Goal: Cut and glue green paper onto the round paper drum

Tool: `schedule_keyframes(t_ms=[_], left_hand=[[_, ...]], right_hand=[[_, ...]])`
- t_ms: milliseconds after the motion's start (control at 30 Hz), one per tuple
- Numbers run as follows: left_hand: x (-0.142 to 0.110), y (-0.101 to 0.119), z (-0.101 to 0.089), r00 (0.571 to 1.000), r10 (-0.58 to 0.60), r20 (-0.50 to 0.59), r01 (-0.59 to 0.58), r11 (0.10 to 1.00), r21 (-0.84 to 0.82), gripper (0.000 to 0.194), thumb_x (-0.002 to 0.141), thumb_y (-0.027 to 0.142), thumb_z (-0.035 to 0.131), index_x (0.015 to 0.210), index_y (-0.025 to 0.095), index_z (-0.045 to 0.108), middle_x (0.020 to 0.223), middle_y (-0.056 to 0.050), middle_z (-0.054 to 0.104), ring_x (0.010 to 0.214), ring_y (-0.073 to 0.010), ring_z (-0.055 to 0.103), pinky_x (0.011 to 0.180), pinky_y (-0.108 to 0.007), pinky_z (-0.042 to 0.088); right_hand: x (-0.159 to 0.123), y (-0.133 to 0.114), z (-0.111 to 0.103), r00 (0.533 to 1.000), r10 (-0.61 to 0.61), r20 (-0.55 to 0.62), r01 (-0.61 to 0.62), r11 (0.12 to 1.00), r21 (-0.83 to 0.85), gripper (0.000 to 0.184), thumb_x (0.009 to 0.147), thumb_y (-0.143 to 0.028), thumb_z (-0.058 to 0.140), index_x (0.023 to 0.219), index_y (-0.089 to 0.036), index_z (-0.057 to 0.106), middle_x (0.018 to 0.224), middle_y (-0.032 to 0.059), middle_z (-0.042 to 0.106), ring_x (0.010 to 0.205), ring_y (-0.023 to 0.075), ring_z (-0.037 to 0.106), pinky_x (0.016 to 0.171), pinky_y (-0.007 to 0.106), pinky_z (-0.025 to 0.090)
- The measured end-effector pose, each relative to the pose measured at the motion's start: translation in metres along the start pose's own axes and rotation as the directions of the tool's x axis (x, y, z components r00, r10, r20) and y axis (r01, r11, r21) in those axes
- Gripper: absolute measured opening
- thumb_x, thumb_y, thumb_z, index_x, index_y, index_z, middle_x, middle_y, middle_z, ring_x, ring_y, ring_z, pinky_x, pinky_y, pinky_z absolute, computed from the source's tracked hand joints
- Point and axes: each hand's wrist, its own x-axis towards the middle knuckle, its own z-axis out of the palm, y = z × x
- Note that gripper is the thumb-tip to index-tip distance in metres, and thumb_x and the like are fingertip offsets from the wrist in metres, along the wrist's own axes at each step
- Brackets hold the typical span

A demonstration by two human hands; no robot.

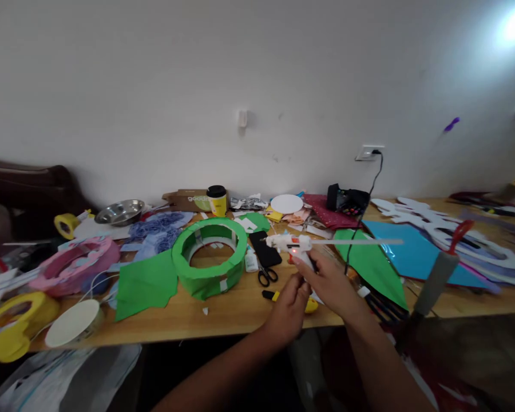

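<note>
My right hand (329, 281) is wrapped around the handle of a white glue gun (299, 243), held roughly level above the worktop (189, 321) with the nozzle to my left. Probable reason for this grip: it puts the fingers well behind the nozzle, which I judge to be hot, since a red light (293, 251) shows on the body. A long pale glue stick (360, 242) projects from the rear, out over a green sheet (367, 260), where nothing seems to block it.

My left hand (286, 306) is curled just below, close to the handle's base, perhaps as a steady; whether its fingers grasp anything I cannot tell.

A green ring (182, 252) lies flat left of the nozzle, presumably for easy reach. Between ring and hands: a white bottle (251, 261), a black phone-like slab (266, 252) and scissors (266, 277), all near. A yellow tool (312, 306) lies partly hidden beneath my hands.

A black cord (372, 186) hangs slack from the wall outlet (365, 153); it likely feeds the gun, though the join is hidden.
</note>
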Motion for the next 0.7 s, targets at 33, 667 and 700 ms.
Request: schedule_keyframes(t_ms=[33, 667, 700], left_hand=[[-0.013, 0.009, -0.014, 0.999, 0.018, 0.038, -0.025, 0.985, 0.172, 0.041, 0.099, 0.043, 0.056, 0.133, 0.023, 0.066, 0.134, -0.015, 0.065, 0.123, -0.0277, 0.062, 0.108, -0.042, 0.048], [0.004, 0.151, -0.232, 0.969, -0.056, 0.242, -0.172, 0.552, 0.816, 0.028, 0.087, 0.046, 0.07, 0.107, 0.028, 0.078, 0.093, -0.01, 0.075, 0.086, -0.0282, 0.067, 0.084, -0.036, 0.048], [0.006, 0.154, -0.232, 0.977, -0.03, 0.211, -0.16, 0.551, 0.819, 0.028, 0.088, 0.049, 0.068, 0.104, 0.027, 0.078, 0.092, -0.01, 0.074, 0.085, -0.0282, 0.066, 0.084, -0.037, 0.048]], right_hand=[[-0.001, 0.003, -0.002, 1.0, 0.018, -0.001, -0.018, 0.999, 0.041, 0.031, 0.093, -0.051, 0.057, 0.089, -0.022, 0.065, 0.079, 0.0033, 0.07, 0.072, 0.0208, 0.066, 0.064, 0.032, 0.052], [0.022, 0.028, -0.005, 0.967, 0.067, 0.247, -0.106, 0.983, 0.148, 0.041, 0.085, -0.056, 0.067, 0.074, -0.018, 0.07, 0.066, 0.0046, 0.073, 0.059, 0.0211, 0.068, 0.056, 0.031, 0.054], [0.025, 0.026, -0.008, 0.971, 0.058, 0.234, -0.084, 0.991, 0.103, 0.043, 0.084, -0.058, 0.068, 0.073, -0.017, 0.071, 0.067, 0.0049, 0.073, 0.059, 0.0212, 0.068, 0.056, 0.031, 0.053]])
